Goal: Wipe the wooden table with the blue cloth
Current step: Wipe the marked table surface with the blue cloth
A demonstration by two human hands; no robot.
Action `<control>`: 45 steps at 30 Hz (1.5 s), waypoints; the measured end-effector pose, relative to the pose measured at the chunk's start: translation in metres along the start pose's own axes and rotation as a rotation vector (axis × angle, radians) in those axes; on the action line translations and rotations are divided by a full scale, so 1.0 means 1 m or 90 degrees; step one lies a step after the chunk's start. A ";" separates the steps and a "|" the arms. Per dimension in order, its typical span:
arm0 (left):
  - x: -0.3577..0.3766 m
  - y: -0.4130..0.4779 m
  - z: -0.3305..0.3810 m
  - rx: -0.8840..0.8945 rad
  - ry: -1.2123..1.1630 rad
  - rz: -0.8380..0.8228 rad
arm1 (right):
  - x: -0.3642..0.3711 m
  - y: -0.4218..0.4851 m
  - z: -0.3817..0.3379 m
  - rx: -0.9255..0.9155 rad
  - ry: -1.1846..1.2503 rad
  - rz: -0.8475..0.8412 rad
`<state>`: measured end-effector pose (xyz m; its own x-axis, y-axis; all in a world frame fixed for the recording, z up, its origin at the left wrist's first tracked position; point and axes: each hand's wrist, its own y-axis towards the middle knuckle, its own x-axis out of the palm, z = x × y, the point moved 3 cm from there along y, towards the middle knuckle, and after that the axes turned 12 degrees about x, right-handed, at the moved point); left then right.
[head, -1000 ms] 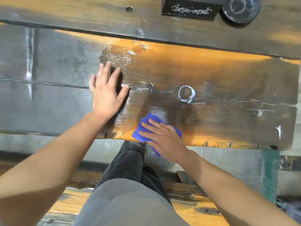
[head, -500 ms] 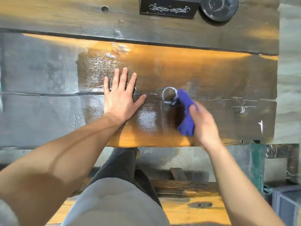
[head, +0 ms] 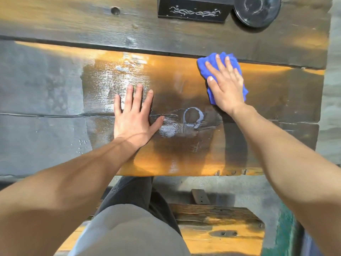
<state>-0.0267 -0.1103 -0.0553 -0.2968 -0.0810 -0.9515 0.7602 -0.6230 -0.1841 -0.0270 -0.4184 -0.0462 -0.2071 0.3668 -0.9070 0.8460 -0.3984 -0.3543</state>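
Observation:
The wooden table is made of thick dark planks, wet and glossy in the middle. My right hand presses flat on the crumpled blue cloth at the far right of the near plank, close to the seam with the back plank. Much of the cloth is hidden under the palm. My left hand lies flat on the wet wood with fingers spread, holding nothing. A pale ring mark sits on the wood between the two hands.
A black box with white ornament and a round dark glass dish stand on the back plank. A wooden bench lies below the table's near edge, beside my legs. The table's right end is near a green post.
My right hand has swept the blue cloth from beside the ring mark up and to the right, towards the back plank. My left hand has stayed flat on the table.

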 end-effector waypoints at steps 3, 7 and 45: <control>0.000 0.000 0.000 0.003 -0.005 0.000 | 0.007 -0.010 -0.015 -0.091 -0.085 -0.040; 0.000 -0.001 -0.001 0.001 -0.006 0.008 | 0.018 -0.039 -0.033 -0.191 -0.123 -0.073; -0.007 0.001 0.001 -0.024 -0.001 -0.061 | -0.026 -0.190 0.065 0.459 1.025 -0.242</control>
<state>-0.0248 -0.1110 -0.0481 -0.3701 -0.0233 -0.9287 0.7491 -0.5987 -0.2835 -0.2143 -0.4069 0.0297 0.6830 0.7103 0.1701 0.4228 -0.1945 -0.8851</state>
